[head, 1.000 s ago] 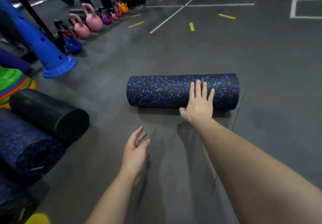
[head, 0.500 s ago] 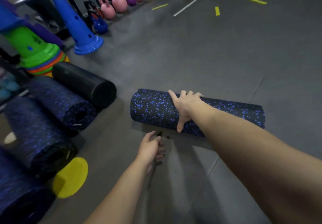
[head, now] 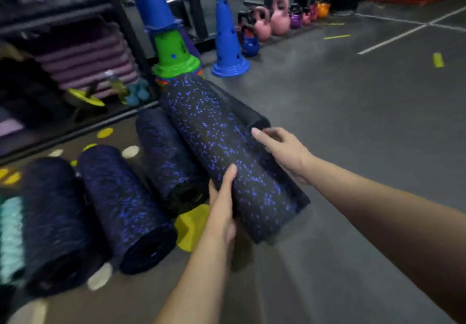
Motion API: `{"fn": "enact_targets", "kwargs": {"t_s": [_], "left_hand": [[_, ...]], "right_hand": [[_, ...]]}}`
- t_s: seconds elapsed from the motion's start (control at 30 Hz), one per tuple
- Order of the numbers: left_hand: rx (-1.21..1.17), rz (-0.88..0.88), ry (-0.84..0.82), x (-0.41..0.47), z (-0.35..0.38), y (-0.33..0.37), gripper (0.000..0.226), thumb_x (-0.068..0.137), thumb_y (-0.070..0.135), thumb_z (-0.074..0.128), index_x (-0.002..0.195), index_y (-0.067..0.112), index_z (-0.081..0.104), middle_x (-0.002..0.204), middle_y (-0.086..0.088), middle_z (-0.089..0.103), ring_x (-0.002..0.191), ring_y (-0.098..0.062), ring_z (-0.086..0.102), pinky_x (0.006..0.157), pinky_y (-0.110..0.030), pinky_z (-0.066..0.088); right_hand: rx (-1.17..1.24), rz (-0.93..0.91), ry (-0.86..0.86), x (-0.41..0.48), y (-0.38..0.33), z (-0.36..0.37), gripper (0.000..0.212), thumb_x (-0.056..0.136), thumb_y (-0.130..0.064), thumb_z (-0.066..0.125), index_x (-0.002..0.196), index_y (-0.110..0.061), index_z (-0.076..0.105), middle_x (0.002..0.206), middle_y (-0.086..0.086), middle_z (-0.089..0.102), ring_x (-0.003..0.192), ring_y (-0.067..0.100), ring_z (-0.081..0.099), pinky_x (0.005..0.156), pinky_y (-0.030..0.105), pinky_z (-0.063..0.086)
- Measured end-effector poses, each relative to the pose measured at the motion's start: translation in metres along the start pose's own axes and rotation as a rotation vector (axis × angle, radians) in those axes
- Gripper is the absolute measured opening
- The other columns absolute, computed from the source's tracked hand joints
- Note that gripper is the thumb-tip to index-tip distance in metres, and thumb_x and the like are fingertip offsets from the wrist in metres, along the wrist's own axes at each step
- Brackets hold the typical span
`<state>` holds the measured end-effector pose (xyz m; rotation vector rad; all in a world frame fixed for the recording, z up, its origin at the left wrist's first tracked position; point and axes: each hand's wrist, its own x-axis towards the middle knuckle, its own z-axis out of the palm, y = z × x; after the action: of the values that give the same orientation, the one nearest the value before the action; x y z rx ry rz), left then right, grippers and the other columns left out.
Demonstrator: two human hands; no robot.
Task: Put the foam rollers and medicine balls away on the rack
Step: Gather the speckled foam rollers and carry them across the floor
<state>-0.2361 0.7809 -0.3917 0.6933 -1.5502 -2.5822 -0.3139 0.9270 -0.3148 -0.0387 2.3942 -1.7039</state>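
Gripping a blue-speckled roller (head: pixel 227 152) from both sides, the hands are kept apart. The left hand (head: pixel 222 205) is clamped on its near left flank with the thumb laid over the top. The right hand (head: pixel 285 152) is curled against its right flank, farther up. The roller is pointed away from the person, its far end reaching the base of a green cone (head: pixel 174 53). Whether it is lifted off the floor (head: pixel 353 122) cannot be told. Three more rollers (head: pixel 121 205) are laid side by side to its left, before the rack (head: pixel 121 21), and a black roller (head: pixel 242 112) is seen just beside it on the right.
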Motion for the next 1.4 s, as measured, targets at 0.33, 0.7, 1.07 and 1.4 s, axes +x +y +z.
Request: {"fn": "enact_targets", "kwargs": {"t_s": [0.33, 0.7, 1.07, 1.4], "left_hand": [[0.449, 0.138, 0.714, 0.079, -0.082, 0.178, 0.101, 0.078, 0.065, 0.069, 0.159, 0.027, 0.022, 0.157, -0.016, 0.037, 0.14, -0.037, 0.039, 0.116, -0.052, 0.031], [0.689, 0.959, 0.273, 0.026, 0.064, 0.051, 0.047, 0.077, 0.006, 0.042, 0.112, 0.015, 0.072, 0.138, -0.011, 0.06, 0.135, -0.032, 0.049, 0.12, -0.048, 0.027], [0.758, 0.332, -0.785, -0.17, 0.166, -0.184, 0.044, 0.086, -0.004, 0.047, 0.123, 0.014, 0.063, 0.122, -0.006, 0.065, 0.109, -0.023, 0.063, 0.093, -0.029, 0.044], [0.935, -0.144, -1.284, -0.257, 0.113, -0.311, 0.043, 0.097, 0.004, 0.054, 0.137, 0.019, 0.054, 0.117, -0.003, 0.064, 0.087, -0.013, 0.063, 0.093, -0.035, 0.052]], "right_hand": [[-0.133, -0.05, -0.239, 0.005, -0.044, 0.102, 0.078, 0.088, -0.06, 0.065, 0.153, -0.026, 0.038, 0.147, -0.003, 0.054, 0.125, 0.008, 0.059, 0.109, 0.037, 0.048], [-0.2, 0.274, 0.26, -0.037, 0.043, 0.031, 0.035, 0.107, -0.026, 0.041, 0.138, -0.015, 0.053, 0.123, 0.004, 0.065, 0.097, 0.017, 0.07, 0.094, 0.045, 0.057], [-0.616, 0.86, 0.471, -0.307, 0.153, -0.2, 0.048, 0.097, -0.028, 0.056, 0.144, -0.016, 0.049, 0.138, 0.004, 0.062, 0.125, 0.025, 0.059, 0.108, 0.031, 0.044], [-0.939, 1.28, 0.269, -0.444, 0.225, -0.239, 0.174, 0.028, -0.077, 0.088, 0.153, -0.036, -0.026, 0.166, 0.018, 0.0, 0.149, 0.048, 0.016, 0.112, 0.073, 0.022]]}}
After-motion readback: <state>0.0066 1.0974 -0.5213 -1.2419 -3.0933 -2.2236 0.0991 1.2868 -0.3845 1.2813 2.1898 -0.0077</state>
